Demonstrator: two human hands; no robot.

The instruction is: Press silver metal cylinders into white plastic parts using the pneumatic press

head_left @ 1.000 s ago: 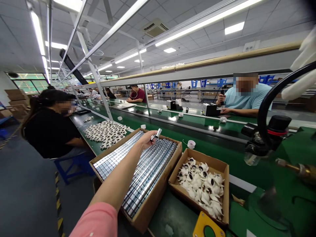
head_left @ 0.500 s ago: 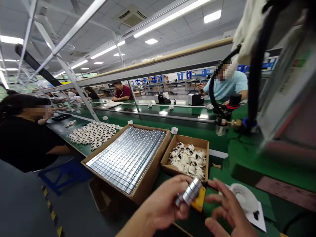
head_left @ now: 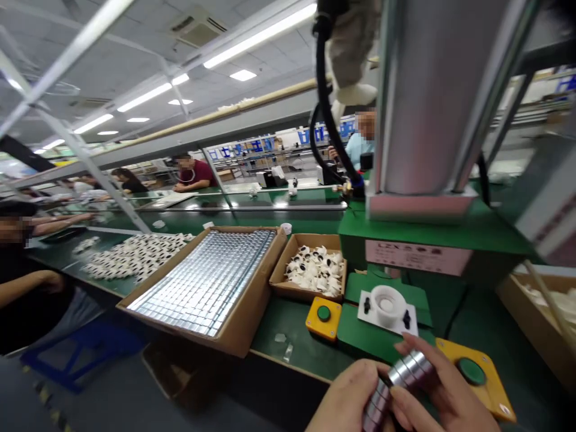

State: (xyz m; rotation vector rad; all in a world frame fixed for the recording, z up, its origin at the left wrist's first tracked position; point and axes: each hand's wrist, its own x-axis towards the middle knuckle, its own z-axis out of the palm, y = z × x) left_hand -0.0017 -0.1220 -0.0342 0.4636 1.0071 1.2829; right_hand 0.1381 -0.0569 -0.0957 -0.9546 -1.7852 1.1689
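Green workbench (head_left: 310, 363) in a factory hall, seen from the worker's position. Foremost, at the bench's front edge, the left hand (head_left: 346, 396) closes around the lower end of a tilted row of metal rings (head_left: 410, 368); the right hand (head_left: 456, 396) pinches the upper end between thumb and fingers. Just beyond stand two yellow button boxes (head_left: 330, 329) and, between them, a white round fixture (head_left: 386, 318) beneath a green press (head_left: 429, 231). Farther left, a large carton (head_left: 254, 309) of similar rings adjoins a smaller carton (head_left: 294, 292) of white parts. Across the bench sits a person in maroon (head_left: 201, 173).
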